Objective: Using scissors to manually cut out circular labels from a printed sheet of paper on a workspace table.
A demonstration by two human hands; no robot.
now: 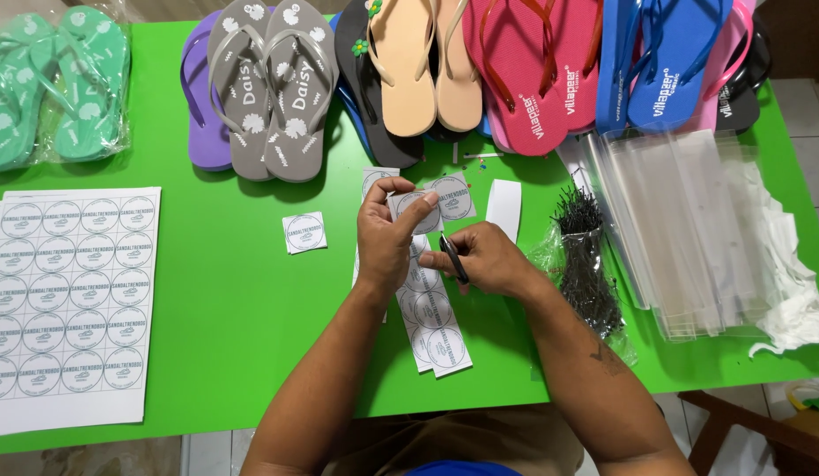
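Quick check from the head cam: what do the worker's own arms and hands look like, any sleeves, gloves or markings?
Both forearms are bare, with no sleeves or gloves showing. The left hand and right hand wear no visible rings or watch. A dark tattoo marks the right forearm.

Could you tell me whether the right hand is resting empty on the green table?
No, the right hand holds a dark pen-like tool just above the paper label strips on the green table.

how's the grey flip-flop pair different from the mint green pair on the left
The grey pair lies bare on the green table; the mint green pair is sealed in a clear plastic bag. The grey pair shows lettering along the soles; none is plain on the green pair. Both carry white flower prints and lie soles up, side by side.
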